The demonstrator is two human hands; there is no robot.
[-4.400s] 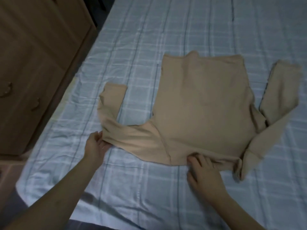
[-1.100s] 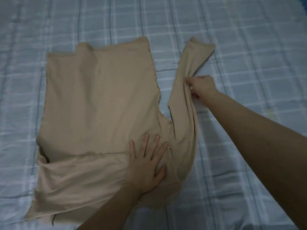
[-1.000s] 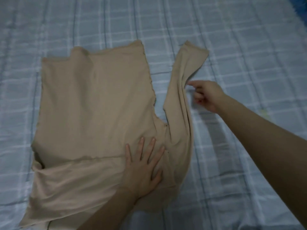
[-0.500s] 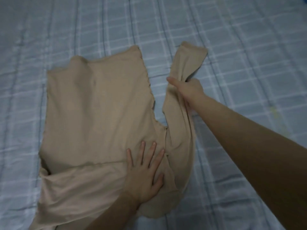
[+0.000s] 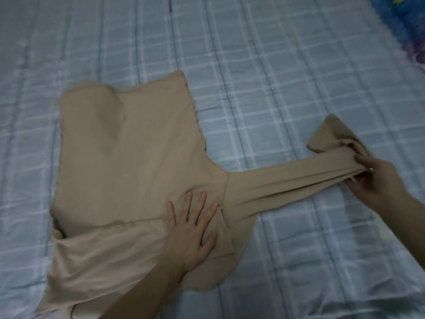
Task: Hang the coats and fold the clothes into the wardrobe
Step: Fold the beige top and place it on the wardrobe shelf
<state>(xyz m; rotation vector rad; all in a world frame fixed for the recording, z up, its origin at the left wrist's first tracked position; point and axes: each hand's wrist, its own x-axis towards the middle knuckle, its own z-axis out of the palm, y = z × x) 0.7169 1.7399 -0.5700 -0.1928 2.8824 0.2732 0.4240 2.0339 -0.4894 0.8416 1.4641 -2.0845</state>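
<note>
A beige long-sleeved top (image 5: 128, 157) lies spread on the bed. One sleeve is folded across its near edge. My left hand (image 5: 193, 229) presses flat on the top near the right shoulder, fingers spread. The other sleeve (image 5: 287, 180) is stretched out to the right, taut and bunched lengthwise. My right hand (image 5: 377, 183) grips that sleeve near its cuff (image 5: 331, 134), which flops up beyond my fingers.
The bed is covered by a light blue checked sheet (image 5: 276, 77). A blue patterned cloth (image 5: 409, 26) shows at the top right corner. No wardrobe is in view.
My right hand took hold of the right sleeve and pulled it from lying alongside the body out straight to the right. My left hand stayed pressed on the top.
</note>
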